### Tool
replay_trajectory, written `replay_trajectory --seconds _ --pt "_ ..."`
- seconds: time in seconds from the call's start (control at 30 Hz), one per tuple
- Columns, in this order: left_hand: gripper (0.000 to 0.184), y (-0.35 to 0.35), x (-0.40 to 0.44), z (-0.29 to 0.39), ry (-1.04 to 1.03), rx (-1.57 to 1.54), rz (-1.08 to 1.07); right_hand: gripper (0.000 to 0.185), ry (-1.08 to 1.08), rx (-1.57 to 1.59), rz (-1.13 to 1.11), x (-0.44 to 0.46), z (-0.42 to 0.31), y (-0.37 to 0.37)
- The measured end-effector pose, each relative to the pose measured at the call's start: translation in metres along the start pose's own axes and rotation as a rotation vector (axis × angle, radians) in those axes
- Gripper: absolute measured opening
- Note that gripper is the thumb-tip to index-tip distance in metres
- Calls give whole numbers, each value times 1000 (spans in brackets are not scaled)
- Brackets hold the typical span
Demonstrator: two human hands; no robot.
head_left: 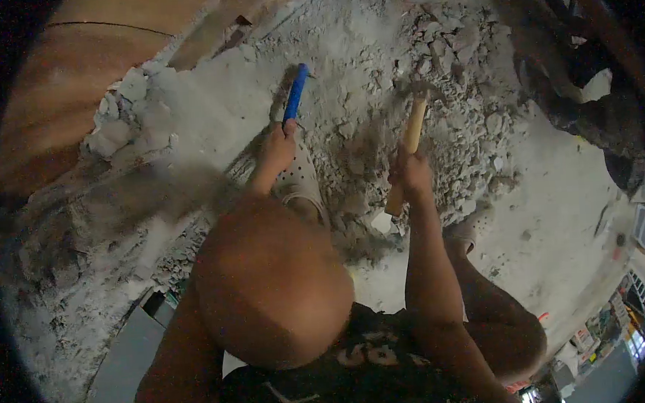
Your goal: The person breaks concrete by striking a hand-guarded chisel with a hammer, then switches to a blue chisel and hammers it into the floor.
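Note:
My left hand [278,147] is closed around the lower end of a blue stick-shaped tool [296,93]. The tool slants up and away over the dusty floor, and its exact kind is not clear. Farther right, my right hand [411,173] grips a hammer [415,125] by its pale wooden handle. The dark hammer head [425,90] is at the far end, above or against the broken rubble [456,107]; I cannot tell whether it touches. The butt of the handle sticks out below my fist.
A light perforated clog [301,175] is on my foot just below my left hand; another clog [470,230] is at the right. Brown boards [90,89] stand at upper left. Dark crumpled material [566,108] lies at upper right, and assorted clutter [599,333] at lower right.

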State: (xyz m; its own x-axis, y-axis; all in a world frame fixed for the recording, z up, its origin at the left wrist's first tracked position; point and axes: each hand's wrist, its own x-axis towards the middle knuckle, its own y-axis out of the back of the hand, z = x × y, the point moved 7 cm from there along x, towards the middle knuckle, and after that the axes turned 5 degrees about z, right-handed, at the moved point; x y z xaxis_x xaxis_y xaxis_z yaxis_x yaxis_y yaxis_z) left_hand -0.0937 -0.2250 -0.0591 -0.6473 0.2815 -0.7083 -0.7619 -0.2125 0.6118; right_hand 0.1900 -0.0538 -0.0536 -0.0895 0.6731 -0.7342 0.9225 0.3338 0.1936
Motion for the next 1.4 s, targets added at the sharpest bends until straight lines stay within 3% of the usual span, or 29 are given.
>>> replay_trajectory --seconds 0.03,0.13,0.23,0.33,0.37,0.43,0.47,0.53,0.57,0.63,0.77,0.83,0.87,0.93,1.03,1.1,1.17,1.23,1.27,1.3,1.33,1.4 --pt "43 -1 0 -12 10 -3 -9 30 -8 -11 2 -1 1 3" --pt "35 4 -18 -13 -227 42 -119 33 -4 69 -112 1 -7 -1" --pt "29 21 -49 -1 -42 -90 -152 33 -63 56 -87 -7 -4 -3" --pt "35 17 -22 18 -193 -495 -3 30 -20 1 -34 -10 -13 -7" --pt "35 13 -18 20 -194 -491 -5 28 7 0 -47 -12 -15 -8" --pt "42 -6 -17 12 18 -554 -105 26 26 -1 -53 -16 -17 -5" --pt "42 -5 -18 11 15 -552 -111 24 -5 98 -98 -15 -19 -5" --pt "52 -11 -34 -6 132 -352 -382 22 -40 199 -131 -12 -18 -1" --pt "52 -3 -40 -10 133 -352 -384 19 -79 164 -127 -9 -13 0" --pt "51 2 -55 -9 88 -201 -593 17 -109 129 -130 -11 -21 -5" --pt "47 0 -52 -21 37 -213 -561 20 2 8 -80 -18 -30 -6" --pt "43 6 -50 -25 -125 -459 -285 23 55 -62 -91 -20 -39 -9" --pt "43 -1 -51 -35 -123 -457 -286 28 57 -102 -160 -25 -50 -20" --pt "39 1 -54 -57 -140 -636 -12 35 57 -123 -304 -24 -53 -48" --pt "35 -7 -58 -75 -206 -697 6 39 26 -168 -472 -2 -61 -100" --pt "33 -46 -32 -157 -110 -834 57 41 -25 -233 -565 -3 -49 -109" --pt "31 -46 -27 -168 -20 -982 108 47 267 -812 -455 16 -35 -89" --pt "29 -10 -43 -118 -130 -772 4 46 173 -1005 -384 17 -4 -48" --pt "28 1 -50 -102 -171 -702 -32 42 494 -1176 -529 10 4 -34" --pt "28 18 -62 -84 -463 -409 145 39 819 -1333 -664 -2 20 -12" --pt "30 16 -65 -74 -617 -265 221 37 950 -1369 -674 4 51 17" --pt "32 14 -69 -61 -785 -95 342 26 998 -1576 -605 -11 81 62"
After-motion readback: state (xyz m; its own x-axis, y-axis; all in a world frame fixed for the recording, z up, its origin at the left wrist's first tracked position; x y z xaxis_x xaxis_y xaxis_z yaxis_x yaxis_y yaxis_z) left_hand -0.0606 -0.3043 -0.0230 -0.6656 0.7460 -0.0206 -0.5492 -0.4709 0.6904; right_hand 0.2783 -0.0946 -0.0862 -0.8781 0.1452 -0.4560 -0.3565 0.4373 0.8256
